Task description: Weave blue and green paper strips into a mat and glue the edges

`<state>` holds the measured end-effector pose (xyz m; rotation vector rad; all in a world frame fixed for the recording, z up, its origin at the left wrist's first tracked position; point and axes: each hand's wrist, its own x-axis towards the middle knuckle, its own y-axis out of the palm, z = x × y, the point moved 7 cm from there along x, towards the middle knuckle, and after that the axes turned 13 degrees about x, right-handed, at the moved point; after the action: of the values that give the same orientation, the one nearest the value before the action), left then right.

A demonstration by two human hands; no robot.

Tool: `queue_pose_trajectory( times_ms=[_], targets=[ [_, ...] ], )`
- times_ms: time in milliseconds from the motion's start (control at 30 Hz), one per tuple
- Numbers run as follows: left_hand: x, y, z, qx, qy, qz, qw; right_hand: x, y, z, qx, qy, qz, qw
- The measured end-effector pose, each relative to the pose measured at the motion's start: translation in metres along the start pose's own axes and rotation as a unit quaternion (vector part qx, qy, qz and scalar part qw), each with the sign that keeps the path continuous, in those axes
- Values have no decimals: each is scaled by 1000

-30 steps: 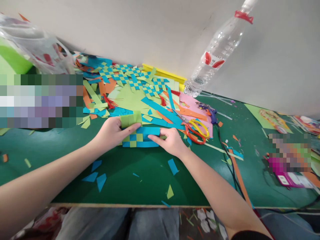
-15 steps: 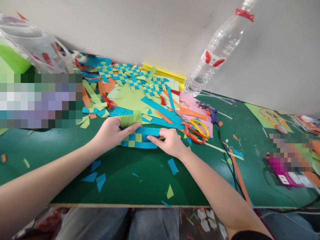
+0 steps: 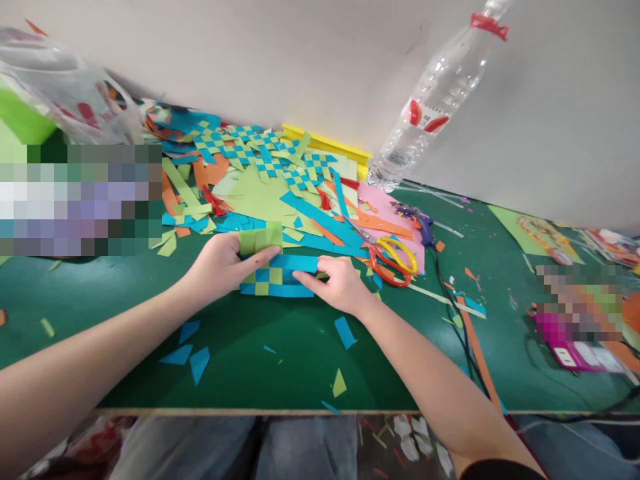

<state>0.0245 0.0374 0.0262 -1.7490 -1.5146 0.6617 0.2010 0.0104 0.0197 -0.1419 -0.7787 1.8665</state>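
A small woven mat of blue and green paper strips lies on the green table in front of me. My left hand is closed on the mat's left end, thumb across it, with loose green strip ends folded up over the fingers. My right hand pinches the blue strips at the mat's right end, forefinger stretched along them.
Behind the mat lies a heap of woven pieces and paper strips. Red and yellow scissors lie right of my right hand. A clear plastic bottle leans by the wall. A black cable runs down the right side. Paper scraps dot the table's front.
Almost nothing has moved. The mat and both hands sit a touch lower left in the picture, mostly from a small head shift; both grips are the same.
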Motion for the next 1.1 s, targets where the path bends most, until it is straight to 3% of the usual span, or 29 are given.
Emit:
queue_pose_trajectory(
  times_ms=[767, 1100],
  targets=[
    [-1, 0, 3, 13, -15, 1, 1000, 1, 2, -7, 54, 33, 16, 998],
    [0, -1, -1, 8, 19, -7, 1000, 0, -2, 2, 57, 2, -11, 998]
  ],
)
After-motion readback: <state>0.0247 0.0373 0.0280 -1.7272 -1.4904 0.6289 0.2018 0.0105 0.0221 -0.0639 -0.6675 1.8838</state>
